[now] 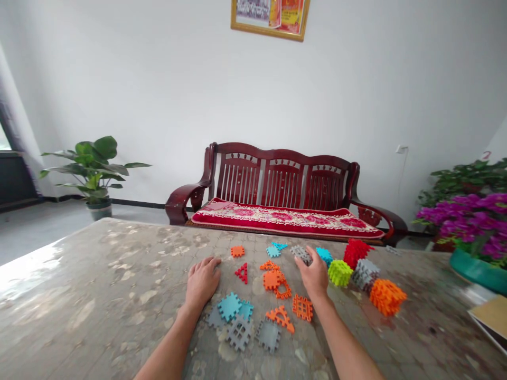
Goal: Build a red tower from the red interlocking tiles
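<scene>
My left hand [203, 279] rests palm down on the table, its fingers loosely stretched and nothing in them. My right hand [314, 273] has thumb and fingers around the edges of a grey interlocking tile [300, 254] at the table's far side. Between my hands lie a red triangular tile [242, 273], several overlapping orange tiles [272, 280] and an orange lattice square [302, 307]. Closer to me are light-blue tiles [229, 306], a grey lattice tile [239, 333] and a solid grey square [269, 334]. Farther off lie a small orange tile [237, 251] and blue tiles [273, 250].
Right of my right hand stand tile stacks: blue [324, 256], yellow-green [339, 272], red [356, 253], grey [365, 274] and orange [387, 297]. A teal flowerpot [477, 269] and a cardboard-coloured item [493, 316] sit at the table's right. Beyond the table is a wooden bench [283, 177].
</scene>
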{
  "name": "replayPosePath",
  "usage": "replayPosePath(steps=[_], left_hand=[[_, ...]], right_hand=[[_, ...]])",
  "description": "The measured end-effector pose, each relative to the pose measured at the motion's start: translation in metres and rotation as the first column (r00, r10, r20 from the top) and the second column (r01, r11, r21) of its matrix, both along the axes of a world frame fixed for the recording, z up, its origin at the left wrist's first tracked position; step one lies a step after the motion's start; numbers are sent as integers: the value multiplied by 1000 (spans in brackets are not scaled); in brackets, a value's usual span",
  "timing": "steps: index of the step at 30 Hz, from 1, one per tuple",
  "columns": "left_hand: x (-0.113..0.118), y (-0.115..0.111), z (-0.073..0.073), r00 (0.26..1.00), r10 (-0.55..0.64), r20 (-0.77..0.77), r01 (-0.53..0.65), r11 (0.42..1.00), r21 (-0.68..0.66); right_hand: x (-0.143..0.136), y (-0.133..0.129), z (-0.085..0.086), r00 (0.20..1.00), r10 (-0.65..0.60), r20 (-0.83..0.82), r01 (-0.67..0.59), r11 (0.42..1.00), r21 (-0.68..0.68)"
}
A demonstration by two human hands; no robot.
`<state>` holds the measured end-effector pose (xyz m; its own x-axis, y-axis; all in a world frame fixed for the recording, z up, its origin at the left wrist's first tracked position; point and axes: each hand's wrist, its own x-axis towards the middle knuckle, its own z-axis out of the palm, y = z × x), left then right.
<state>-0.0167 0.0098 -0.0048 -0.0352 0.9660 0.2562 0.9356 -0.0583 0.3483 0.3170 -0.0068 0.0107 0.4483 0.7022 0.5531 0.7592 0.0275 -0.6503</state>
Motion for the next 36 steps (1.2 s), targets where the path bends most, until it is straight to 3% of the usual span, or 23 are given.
replayPosePath(steps=[4, 12, 18, 21, 24, 26, 28, 31, 33, 36], left_hand=[[-2, 0, 0, 1000, -28, -4, 28, 1000, -10], [-4, 0, 1, 999, -42, 0, 42, 999, -8], [-3, 0, 2, 999, -38, -9, 37, 999, -22], [-2, -1, 2, 999, -33, -5, 33, 999, -24], [-2, 0, 1, 1000, -28, 1, 28, 1000, -13], [-2, 0, 1, 1000, -26, 5, 26, 1000, -9], [-2, 1, 0, 1000, -26, 11, 26, 1000, -11], [-2, 1, -1, 999, -26, 18, 26, 1000, -13], [-2, 2, -2, 999, -23, 25, 23, 1000, -8], [-1, 2, -2, 999, -16, 34, 16, 1000, 1]], right_hand=[[8, -3, -9, 995, -90, 34, 90, 996, 3], [14, 2, -1, 982, -154, 111, 157, 987, -24], [17, 5, -6, 979, -173, 104, 184, 977, -109], [16, 5, -7, 975, -190, 116, 201, 976, -89], [7, 1, -5, 987, -93, 128, 92, 996, 14], [-7, -3, -1, 989, 107, 98, -111, 993, 39], [-25, -9, 4, 935, 354, 25, -354, 935, -26], [-56, -22, 15, 788, 604, -115, -613, 754, -236], [-75, -33, 23, 714, 692, -107, -678, 644, -355], [-95, -50, 31, 618, 786, 15, -679, 543, -494]])
